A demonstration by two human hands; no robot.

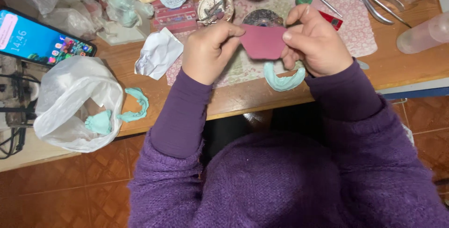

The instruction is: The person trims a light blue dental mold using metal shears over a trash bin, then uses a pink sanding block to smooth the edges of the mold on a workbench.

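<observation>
Both hands pinch a flat dark-pink wax sheet (263, 42) above the wooden counter (262, 98): left hand (209, 50) at its left edge, right hand (315, 42) at its right. It looks unshaped so far (still flat); the pale-green horseshoe-shaped dental cast (283, 80) lies bare just below.

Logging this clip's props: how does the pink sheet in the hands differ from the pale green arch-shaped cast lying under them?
The pink sheet is flat, thin and dusky pink; the green cast is thick, curved like a horseshoe and pale mint. The sheet is held off the table between the left hand and right hand; the cast lies on the wooden table, partly hidden by the right hand. Both look matte.
</observation>
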